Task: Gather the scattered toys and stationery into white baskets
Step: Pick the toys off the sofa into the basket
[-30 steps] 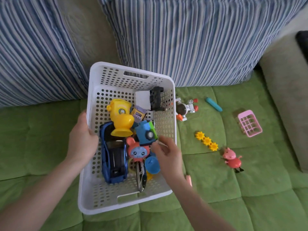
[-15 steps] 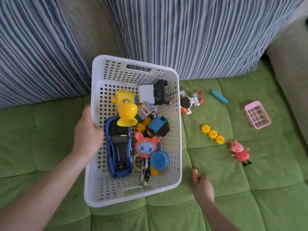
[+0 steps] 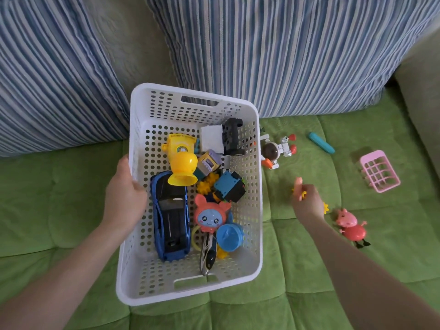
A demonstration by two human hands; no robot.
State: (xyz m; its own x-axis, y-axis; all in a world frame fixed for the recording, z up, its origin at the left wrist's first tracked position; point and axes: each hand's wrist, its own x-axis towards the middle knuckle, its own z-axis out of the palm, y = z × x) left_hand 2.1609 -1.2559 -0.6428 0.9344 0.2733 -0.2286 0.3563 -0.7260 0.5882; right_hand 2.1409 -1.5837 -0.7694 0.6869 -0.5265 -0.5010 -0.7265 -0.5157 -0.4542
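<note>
Right hand (image 3: 307,201) between astronaut (image 3: 276,151) and pig (image 3: 350,226).

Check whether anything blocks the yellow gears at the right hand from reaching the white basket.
Nothing visible: only bare green cushion separates the right hand, at the yellow gears, from the white basket.

White perforated basket (image 3: 162,108) in left fingers (image 3: 139,196), blue-and-black car (image 3: 171,217) just inside them. Yellow flower pieces (image 3: 325,207) under right fingers (image 3: 309,189), pink-and-red pig figure (image 3: 350,225) near them. Green quilted sofa (image 3: 71,186), blue-striped cushions (image 3: 285,55).
</note>
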